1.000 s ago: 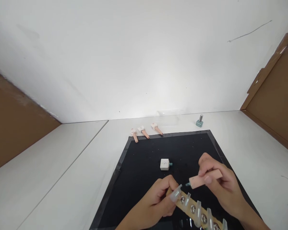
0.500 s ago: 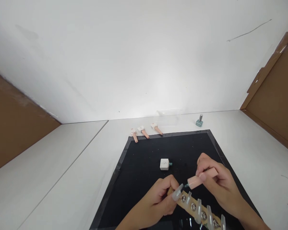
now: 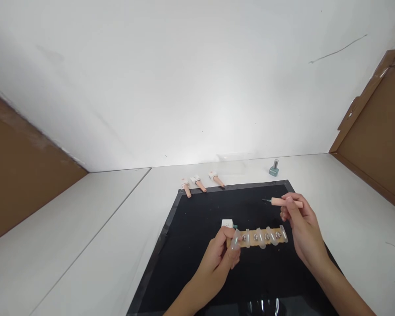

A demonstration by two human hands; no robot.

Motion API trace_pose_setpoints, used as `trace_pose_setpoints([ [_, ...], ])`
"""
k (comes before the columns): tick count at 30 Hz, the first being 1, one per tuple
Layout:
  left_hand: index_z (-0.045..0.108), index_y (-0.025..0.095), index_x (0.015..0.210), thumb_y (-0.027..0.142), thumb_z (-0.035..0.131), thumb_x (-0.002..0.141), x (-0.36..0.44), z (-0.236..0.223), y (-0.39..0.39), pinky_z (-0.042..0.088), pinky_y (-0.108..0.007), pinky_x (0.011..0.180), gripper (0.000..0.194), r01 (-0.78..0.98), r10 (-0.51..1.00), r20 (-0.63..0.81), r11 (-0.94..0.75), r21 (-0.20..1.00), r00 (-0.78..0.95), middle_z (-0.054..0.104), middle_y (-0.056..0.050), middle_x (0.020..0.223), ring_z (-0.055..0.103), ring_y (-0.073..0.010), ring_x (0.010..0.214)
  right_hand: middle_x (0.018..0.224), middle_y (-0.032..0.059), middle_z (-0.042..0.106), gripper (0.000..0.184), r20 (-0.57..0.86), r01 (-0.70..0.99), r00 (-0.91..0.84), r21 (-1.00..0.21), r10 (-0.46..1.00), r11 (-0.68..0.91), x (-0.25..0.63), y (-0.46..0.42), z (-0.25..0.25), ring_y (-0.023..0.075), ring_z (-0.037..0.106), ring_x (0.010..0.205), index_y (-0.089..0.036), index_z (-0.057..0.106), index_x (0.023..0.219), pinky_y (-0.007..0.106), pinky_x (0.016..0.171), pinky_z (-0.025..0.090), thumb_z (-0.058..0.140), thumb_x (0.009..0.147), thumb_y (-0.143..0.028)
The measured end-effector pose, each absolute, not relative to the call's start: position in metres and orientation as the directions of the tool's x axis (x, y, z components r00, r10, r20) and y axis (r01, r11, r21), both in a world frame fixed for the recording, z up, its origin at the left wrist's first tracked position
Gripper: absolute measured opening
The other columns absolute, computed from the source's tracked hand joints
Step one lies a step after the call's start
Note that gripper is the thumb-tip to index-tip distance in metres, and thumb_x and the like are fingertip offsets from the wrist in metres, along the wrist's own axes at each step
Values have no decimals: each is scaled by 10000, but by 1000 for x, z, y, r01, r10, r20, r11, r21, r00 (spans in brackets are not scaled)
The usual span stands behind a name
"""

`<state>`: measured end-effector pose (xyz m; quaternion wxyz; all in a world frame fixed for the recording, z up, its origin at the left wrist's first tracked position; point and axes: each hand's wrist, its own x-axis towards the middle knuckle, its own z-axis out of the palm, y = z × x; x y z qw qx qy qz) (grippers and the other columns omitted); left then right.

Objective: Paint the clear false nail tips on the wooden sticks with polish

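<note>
My left hand (image 3: 219, 254) grips the left end of a tan nail tip display strip (image 3: 252, 239), which lies level above the dark mat. Several clear false nails (image 3: 261, 238) stand across the strip, with round metal pieces between them. Up and to the right, my right hand (image 3: 301, 219) pinches the pink cap of a nail polish brush (image 3: 278, 201). Its dark bristles point left, apart from the strip. Behind my left fingers a white nail polish bottle (image 3: 227, 223) lies on its side, its teal-stained neck facing right and its lower part hidden.
Three white bottles with pink caps (image 3: 200, 184) lie along the back edge of the black mat (image 3: 191, 219). A teal polish bottle (image 3: 274, 170) with a silver cap stands at the back right. Brown cardboard panels (image 3: 378, 131) flank the white table.
My right hand has lifted the brush up and away from the leftmost false nail. My left hand has raised the strip and turned it from slanting to nearly level.
</note>
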<state>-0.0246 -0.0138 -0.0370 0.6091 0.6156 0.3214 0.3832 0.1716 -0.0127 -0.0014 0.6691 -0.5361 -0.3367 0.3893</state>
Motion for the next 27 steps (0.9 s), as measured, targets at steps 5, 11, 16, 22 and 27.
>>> trace_pose_setpoints([
  [5,442,201,846,609,507,824,-13,-33,-14,364,-234,506,414,-153,908,1,69,986,420,407,78,561,397,-87,492,539,-66,444,358,-101,-265,456,-964,884,27,158,-9,-7,116,414,470,-206,606,762,233,431,361,721,667,-532],
  [11,451,196,869,625,595,750,-7,-29,-12,429,-253,522,468,-165,855,-94,204,965,511,450,70,591,461,-93,498,507,-86,445,310,-129,-310,536,-949,834,53,168,-1,-9,97,395,430,-204,588,740,225,391,345,747,627,-445],
  [16,452,185,881,653,568,746,-2,-34,-15,443,-267,579,501,-50,789,-151,224,973,595,476,70,610,501,-90,503,511,-102,429,289,-129,-337,640,-933,758,125,197,9,-6,77,361,439,-205,555,731,198,382,321,746,624,-394],
  [22,455,181,962,593,552,790,0,-39,-19,449,-267,575,457,45,724,-213,244,969,656,484,79,611,514,-92,502,522,-89,457,293,-134,-364,613,-923,779,128,198,7,-2,75,372,438,-190,583,705,201,368,330,770,590,-383],
  [27,460,183,919,486,614,781,-4,-40,-14,454,-253,555,367,95,678,-290,311,946,675,485,87,610,492,-76,496,531,-85,451,268,-134,-371,578,-922,805,113,193,4,0,76,374,441,-190,599,688,200,361,334,782,572,-347],
])
